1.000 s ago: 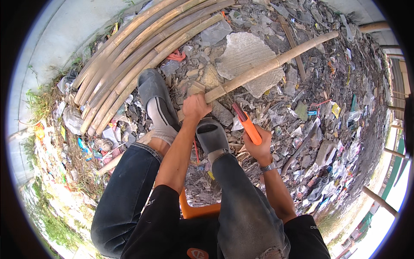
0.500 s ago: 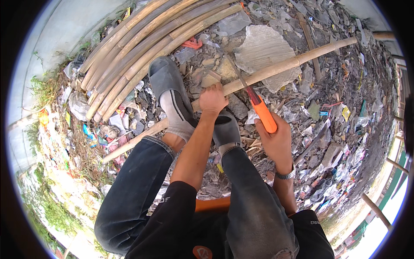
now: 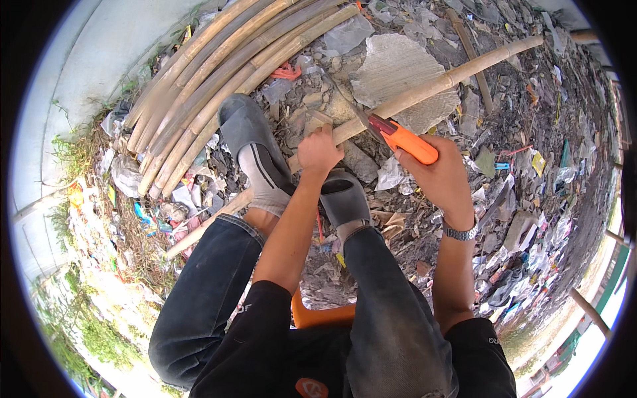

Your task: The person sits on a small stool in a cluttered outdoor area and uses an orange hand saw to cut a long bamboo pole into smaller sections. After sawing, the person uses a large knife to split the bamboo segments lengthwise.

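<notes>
A long bamboo pole (image 3: 424, 86) lies slanted across the littered ground, passing under my feet. My left hand (image 3: 318, 151) grips it just ahead of my grey slip-on shoes (image 3: 249, 129). My right hand (image 3: 441, 174) holds a tool with an orange handle (image 3: 406, 140), its dark blade touching the pole a little to the right of my left hand. I sit on an orange stool (image 3: 318, 315), knees bent, in dark trousers. A metal watch (image 3: 460, 232) is on my right wrist.
A stack of several bamboo poles (image 3: 219, 73) lies at the upper left beside a pale wall (image 3: 86, 73). Plastic scraps, stones and rubbish cover the ground. A flat grey slab (image 3: 398, 66) lies under the pole. Thin posts (image 3: 587, 312) stand at the right.
The view has drawn closer to the pole. My right hand lifted the orange-handled tool and brought its blade onto the pole. My left hand kept its grip.
</notes>
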